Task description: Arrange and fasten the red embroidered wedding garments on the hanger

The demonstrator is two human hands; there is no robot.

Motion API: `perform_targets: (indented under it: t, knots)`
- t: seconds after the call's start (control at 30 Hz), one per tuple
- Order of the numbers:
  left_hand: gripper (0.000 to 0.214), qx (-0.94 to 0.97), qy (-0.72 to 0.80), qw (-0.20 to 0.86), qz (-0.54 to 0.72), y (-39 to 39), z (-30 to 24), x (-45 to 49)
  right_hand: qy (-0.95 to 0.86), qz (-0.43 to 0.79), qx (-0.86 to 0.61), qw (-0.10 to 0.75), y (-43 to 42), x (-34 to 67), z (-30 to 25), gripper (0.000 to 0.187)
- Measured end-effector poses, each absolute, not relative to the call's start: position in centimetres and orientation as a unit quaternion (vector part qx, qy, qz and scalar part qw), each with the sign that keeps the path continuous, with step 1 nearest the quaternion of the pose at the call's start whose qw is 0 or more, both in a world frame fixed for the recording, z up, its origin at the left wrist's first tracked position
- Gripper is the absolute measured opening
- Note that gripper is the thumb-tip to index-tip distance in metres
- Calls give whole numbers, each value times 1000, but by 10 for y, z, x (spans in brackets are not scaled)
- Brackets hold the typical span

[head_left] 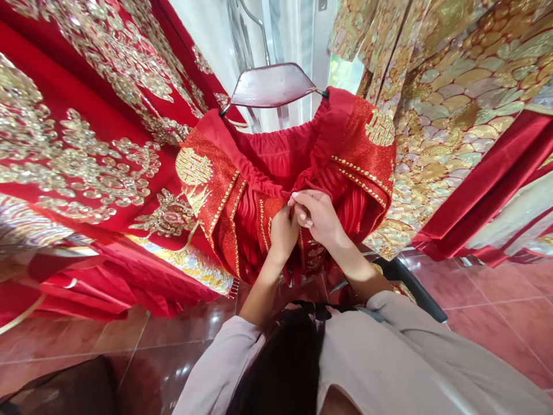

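A red pleated skirt (276, 155) with gold embroidered panels hangs from a dark clip hanger (272, 85) in front of me. Both my hands meet at the near edge of its waistband. My left hand (283, 230) is closed, pinching the red fabric from below. My right hand (315, 216) is closed too, its fingers pressed on the same fold of the waistband (302, 183). Whatever small fastening lies between the fingers is hidden.
A red garment with heavy gold embroidery (78, 144) hangs at the left. A gold scale-patterned robe (453, 98) with red trim hangs at the right. Glossy red floor tiles (496, 305) lie below. A black bar (415, 288) juts out near my right forearm.
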State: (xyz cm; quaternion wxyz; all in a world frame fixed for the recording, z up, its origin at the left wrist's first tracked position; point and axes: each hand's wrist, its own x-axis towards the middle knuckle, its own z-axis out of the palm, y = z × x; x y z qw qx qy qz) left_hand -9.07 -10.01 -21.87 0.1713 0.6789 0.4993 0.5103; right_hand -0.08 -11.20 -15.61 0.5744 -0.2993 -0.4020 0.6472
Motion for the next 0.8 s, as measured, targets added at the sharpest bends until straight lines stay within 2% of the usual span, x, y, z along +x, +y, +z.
perform_targets:
  t: [0.17,0.3,0.5,0.8]
  knots:
    - [31,686,451,202,535,-114,-227,-99,-406,673,-293,545,-131,5,-159,25]
    - [33,653,438,224,576,-103,-236,-98,-378,667,-318,558,-134,1,-170,26]
    - [41,661,408,264,573,-90,-241,-95,-382,654,-329,564,-132,-4,-173,26]
    - [37,609,419,190,647,-99,-251,-91,-447,626,-323,552,-122,-12,-156,22]
